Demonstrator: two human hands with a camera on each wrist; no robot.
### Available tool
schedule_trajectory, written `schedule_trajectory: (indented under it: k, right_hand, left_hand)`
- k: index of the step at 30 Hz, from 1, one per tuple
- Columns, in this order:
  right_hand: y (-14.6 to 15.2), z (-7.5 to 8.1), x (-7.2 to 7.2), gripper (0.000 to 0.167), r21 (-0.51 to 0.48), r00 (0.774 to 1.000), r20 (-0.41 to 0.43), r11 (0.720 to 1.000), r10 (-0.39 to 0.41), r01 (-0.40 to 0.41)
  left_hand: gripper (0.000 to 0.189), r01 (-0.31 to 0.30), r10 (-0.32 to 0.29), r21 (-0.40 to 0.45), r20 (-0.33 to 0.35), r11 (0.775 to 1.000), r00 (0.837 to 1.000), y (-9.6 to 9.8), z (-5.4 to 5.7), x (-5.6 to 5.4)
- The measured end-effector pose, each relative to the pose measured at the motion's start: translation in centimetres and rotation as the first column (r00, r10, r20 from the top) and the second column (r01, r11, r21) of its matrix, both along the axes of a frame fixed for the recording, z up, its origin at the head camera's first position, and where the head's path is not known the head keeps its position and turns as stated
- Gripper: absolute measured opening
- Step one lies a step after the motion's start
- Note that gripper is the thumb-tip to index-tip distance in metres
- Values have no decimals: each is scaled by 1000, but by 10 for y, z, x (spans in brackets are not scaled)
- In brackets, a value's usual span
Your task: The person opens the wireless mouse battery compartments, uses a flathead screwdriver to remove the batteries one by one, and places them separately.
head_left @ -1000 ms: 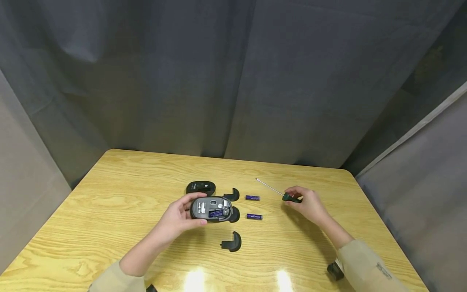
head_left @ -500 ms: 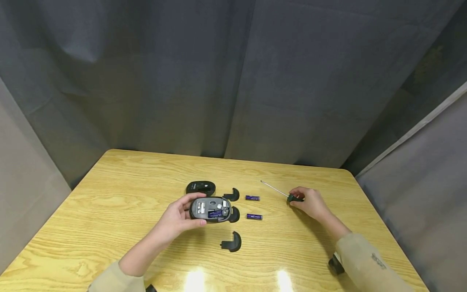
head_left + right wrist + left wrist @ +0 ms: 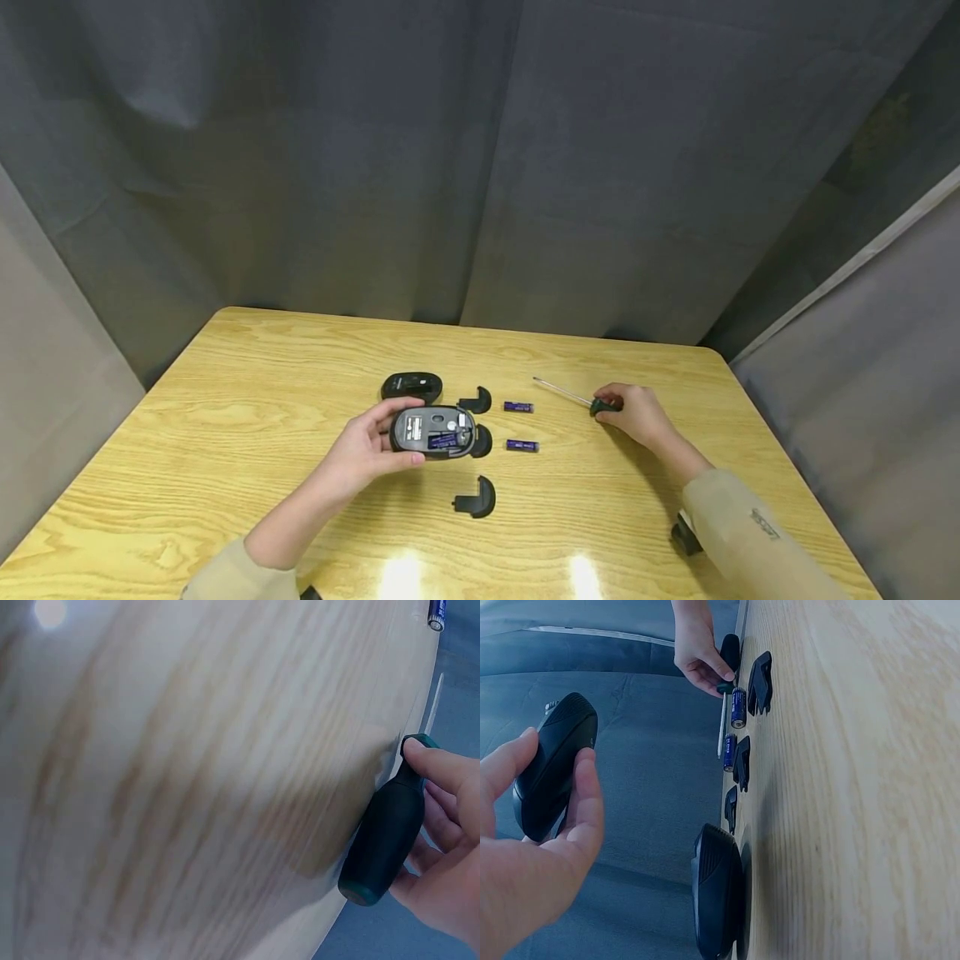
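My left hand [image 3: 365, 450] grips a black computer mouse [image 3: 415, 439] by its sides, underside toward the head camera. In its uncovered battery bay lies a purple battery [image 3: 442, 441]. Off to the right, my right hand [image 3: 633, 414] pinches a screwdriver [image 3: 561, 390] near the collar of its dark green handle [image 3: 386, 840]. The shaft points left and away, low over the table. From the left wrist view, the held mouse [image 3: 559, 761] is up off the table, thumb on one side and fingers on the other.
A second black mouse [image 3: 412, 385] lies upside down behind the held one. Three black battery covers, one nearest the front [image 3: 477, 498], form a column beside it. Two loose purple batteries, the far one [image 3: 518, 407] and the near one [image 3: 522, 446], lie between the hands on the wooden table [image 3: 262, 400].
My right hand has shifted slightly right with the screwdriver, and the tip has dropped lower toward the table. The left hand with the mouse stays nearly still.
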State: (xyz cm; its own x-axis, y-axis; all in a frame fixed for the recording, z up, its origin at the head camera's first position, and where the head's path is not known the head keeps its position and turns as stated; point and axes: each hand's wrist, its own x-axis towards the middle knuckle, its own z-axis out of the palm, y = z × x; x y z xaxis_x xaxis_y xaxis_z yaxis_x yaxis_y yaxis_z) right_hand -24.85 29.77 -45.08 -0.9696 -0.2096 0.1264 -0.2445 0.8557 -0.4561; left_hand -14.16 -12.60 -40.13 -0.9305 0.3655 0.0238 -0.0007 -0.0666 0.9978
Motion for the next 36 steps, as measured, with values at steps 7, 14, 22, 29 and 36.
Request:
schedule_trajectory:
  k: [7, 14, 22, 29, 36]
  right_hand:
    - [1, 0, -1, 28, 2, 1000, 7, 1000, 1, -1]
    - [4, 5, 0, 33, -32, 1000, 14, 999, 5, -5]
    - [-3, 20, 8, 33, -34, 999, -18, 999, 38, -38]
    - [-13, 41, 17, 31, -58, 998, -25, 997, 58, -59]
    - [-23, 59, 27, 29, -59, 994, -71, 995, 81, -85]
  left_hand:
    - [74, 4, -4, 1, -2, 1000, 1000, 0, 0, 0]
    - [78, 5, -5, -2, -2, 1000, 1000, 0, 0, -1]
    - [75, -1, 1, -6, -6, 1000, 1000, 1, 1, -1]
    - [74, -3, 3, -5, -7, 1000, 1000, 2, 2, -1]
    - [76, 1, -1, -7, -1, 1000, 1000, 1, 1, -1]
